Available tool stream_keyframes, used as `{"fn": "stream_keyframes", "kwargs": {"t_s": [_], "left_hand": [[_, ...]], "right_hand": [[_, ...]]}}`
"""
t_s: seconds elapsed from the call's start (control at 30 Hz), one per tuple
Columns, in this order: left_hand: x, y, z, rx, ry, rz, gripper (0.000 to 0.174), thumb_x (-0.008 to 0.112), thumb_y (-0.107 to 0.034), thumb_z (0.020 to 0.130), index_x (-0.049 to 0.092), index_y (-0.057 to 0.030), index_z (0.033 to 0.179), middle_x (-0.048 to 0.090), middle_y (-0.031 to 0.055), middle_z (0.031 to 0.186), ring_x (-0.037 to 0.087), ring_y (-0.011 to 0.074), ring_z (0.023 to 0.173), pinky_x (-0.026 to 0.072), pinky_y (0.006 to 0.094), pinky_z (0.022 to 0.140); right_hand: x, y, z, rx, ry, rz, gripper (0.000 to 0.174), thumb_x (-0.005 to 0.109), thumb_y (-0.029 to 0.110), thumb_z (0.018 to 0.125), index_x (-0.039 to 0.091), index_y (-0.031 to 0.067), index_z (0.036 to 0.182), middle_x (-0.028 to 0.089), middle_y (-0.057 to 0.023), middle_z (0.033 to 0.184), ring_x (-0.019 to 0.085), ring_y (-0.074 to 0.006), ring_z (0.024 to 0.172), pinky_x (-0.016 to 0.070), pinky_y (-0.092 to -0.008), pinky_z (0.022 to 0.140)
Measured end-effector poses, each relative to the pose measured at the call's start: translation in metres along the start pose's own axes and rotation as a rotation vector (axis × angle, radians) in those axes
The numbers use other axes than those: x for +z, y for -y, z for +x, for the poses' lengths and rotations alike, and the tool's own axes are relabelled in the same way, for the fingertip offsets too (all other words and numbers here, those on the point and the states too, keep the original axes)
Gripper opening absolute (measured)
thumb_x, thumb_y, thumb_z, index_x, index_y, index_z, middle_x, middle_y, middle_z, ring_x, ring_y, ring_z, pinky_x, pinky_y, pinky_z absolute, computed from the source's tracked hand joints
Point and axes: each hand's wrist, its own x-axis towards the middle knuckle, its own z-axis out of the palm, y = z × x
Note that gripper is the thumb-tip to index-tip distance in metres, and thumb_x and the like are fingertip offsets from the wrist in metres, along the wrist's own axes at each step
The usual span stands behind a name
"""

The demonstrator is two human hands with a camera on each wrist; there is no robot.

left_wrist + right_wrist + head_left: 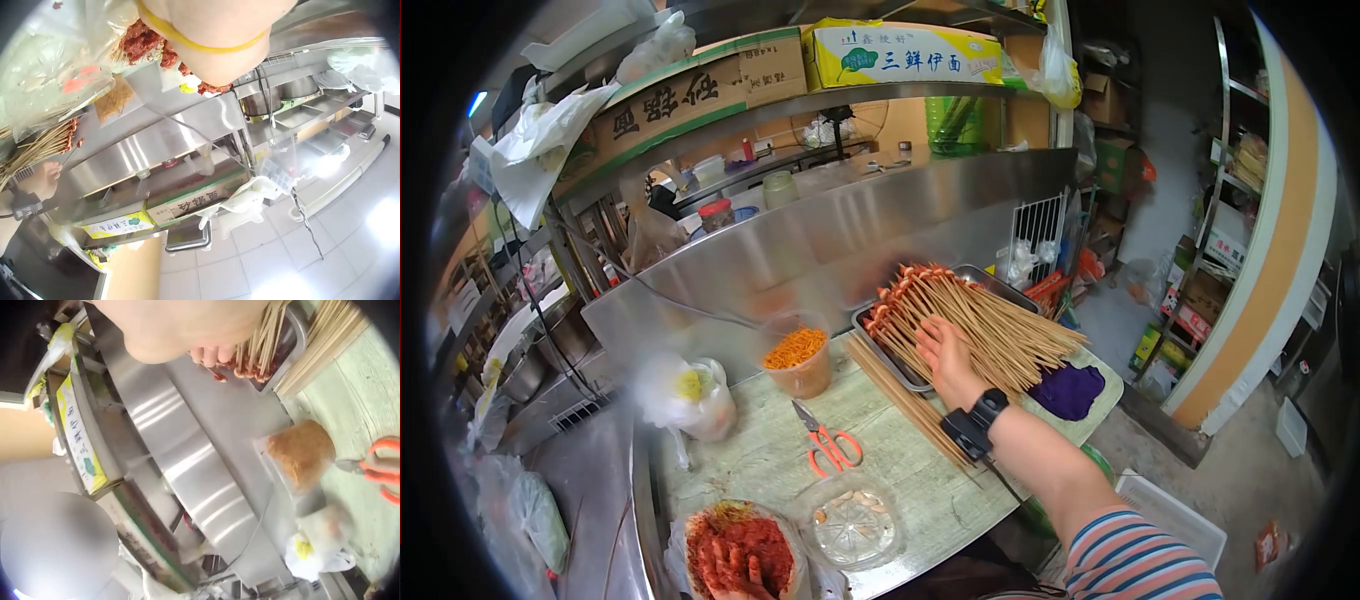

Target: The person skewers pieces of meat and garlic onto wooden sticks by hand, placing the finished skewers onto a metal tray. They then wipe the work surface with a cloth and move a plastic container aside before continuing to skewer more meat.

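Observation:
Over a heap of bamboo skewers (pixel 990 330), whose ends carry small red and white food pieces, reaches my right hand (pixel 945 355). Beside its fingertips (pixel 211 356) in the right wrist view, a lone red-tipped skewer (pixel 219 377) stands out from the heap, pinched in that hand. The heap lies across a metal tray (pixel 910 378), with bare stick ends pointing right. My left hand (pixel 735 570) is down in a plastic-lined container of red seasoned paste (pixel 765 545), smeared red. Most of its fingers are hidden by the paste.
Orange-handled scissors (pixel 830 450), a clear container with pale pieces (pixel 855 525), a tub of orange shreds (pixel 797 350) and a white plastic bag (pixel 700 395) stand on the table. Plain sticks (pixel 905 400) lie by the tray. A purple cloth (pixel 1067 390) sits under the skewers' right ends.

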Motion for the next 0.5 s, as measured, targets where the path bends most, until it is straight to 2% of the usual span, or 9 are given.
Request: {"fn": "stream_keyframes", "kwargs": {"t_s": [0.17,0.2,0.23,0.3,0.33,0.37,0.43,0.47,0.5], "left_hand": [[0.023,-0.019,-0.008,-0.062,-0.119,-0.029,0.039,0.043,-0.021,0.097,0.045,-0.0140,0.136,0.048,0.0094,0.139,0.050,0.0306,0.121,0.0457,0.0429,0.094],[0.023,-0.013,-0.007,-0.004,-0.134,-0.055,0.040,0.042,-0.019,0.096,0.044,-0.0112,0.136,0.050,0.0091,0.136,0.052,0.0270,0.118,0.0469,0.0415,0.093],[0.019,-0.004,-0.007,0.053,-0.154,-0.075,0.041,0.042,-0.016,0.096,0.044,-0.0084,0.136,0.052,0.0087,0.134,0.054,0.0235,0.116,0.0480,0.0400,0.091],[-0.006,0.011,-0.002,0.042,-0.084,-0.097,0.042,0.043,-0.015,0.097,0.040,-0.0124,0.139,0.047,0.0067,0.140,0.050,0.0219,0.121,0.0459,0.0405,0.093],[-0.003,0.009,0.000,0.038,-0.084,-0.088,0.041,0.044,-0.015,0.097,0.041,-0.0119,0.138,0.047,0.0070,0.140,0.051,0.0217,0.120,0.0470,0.0396,0.092],[-0.001,0.009,0.001,0.036,-0.076,-0.084,0.040,0.045,-0.015,0.097,0.042,-0.0113,0.137,0.048,0.0073,0.139,0.052,0.0216,0.119,0.0482,0.0387,0.090],[-0.005,0.012,0.002,0.047,-0.061,-0.111,0.041,0.049,-0.014,0.096,0.042,-0.0112,0.136,0.049,0.0070,0.138,0.054,0.0213,0.117,0.0504,0.0362,0.086],[-0.003,0.010,0.001,0.031,-0.058,-0.114,0.040,0.050,-0.014,0.096,0.043,-0.0111,0.136,0.050,0.0067,0.137,0.055,0.0208,0.115,0.0512,0.0352,0.084],[-0.002,0.008,0.000,0.016,-0.060,-0.116,0.040,0.051,-0.014,0.096,0.043,-0.0111,0.135,0.051,0.0063,0.136,0.056,0.0203,0.113,0.0519,0.0343,0.083]], "right_hand": [[-0.007,-0.016,0.012,0.172,-0.163,0.205,0.045,0.043,0.030,0.100,0.040,0.0007,0.134,0.043,-0.0172,0.138,0.053,-0.0255,0.114,0.0447,-0.0362,0.095],[-0.009,-0.015,0.005,0.222,-0.168,0.237,0.039,0.047,0.025,0.099,0.047,-0.0017,0.128,0.054,-0.0175,0.125,0.060,-0.0240,0.100,0.0500,-0.0345,0.085],[-0.011,-0.014,0.000,0.245,-0.170,0.224,0.039,0.047,0.025,0.099,0.047,-0.0017,0.128,0.054,-0.0175,0.125,0.060,-0.0240,0.100,0.0500,-0.0345,0.085],[-0.011,-0.016,-0.013,0.327,0.217,-0.154,0.033,0.055,0.023,0.095,0.055,-0.0018,0.118,0.064,-0.0132,0.107,0.063,-0.0218,0.085,0.0527,-0.0331,0.075],[0.002,-0.013,-0.028,0.333,0.255,-0.245,0.024,0.062,0.015,0.090,0.063,-0.0029,0.105,0.068,-0.0124,0.089,0.065,-0.0229,0.076,0.0538,-0.0336,0.067],[0.004,-0.022,-0.032,0.345,0.256,-0.246,0.024,0.062,0.015,0.090,0.063,-0.0029,0.105,0.068,-0.0124,0.089,0.065,-0.0229,0.076,0.0538,-0.0336,0.067],[0.010,-0.036,-0.038,-0.023,0.507,-1.309,0.017,0.062,0.007,0.084,0.066,-0.0034,0.098,0.068,-0.0195,0.088,0.068,-0.0276,0.079,0.0546,-0.0369,0.067],[0.015,-0.042,-0.045,-0.357,0.521,-1.891,0.016,0.060,0.000,0.079,0.069,-0.0034,0.093,0.067,-0.0246,0.085,0.068,-0.0330,0.081,0.0551,-0.0398,0.068],[0.015,-0.049,-0.044,-0.360,0.533,-1.889,0.016,0.060,0.000,0.079,0.069,-0.0034,0.093,0.067,-0.0246,0.085,0.068,-0.0330,0.081,0.0551,-0.0398,0.068]]}}
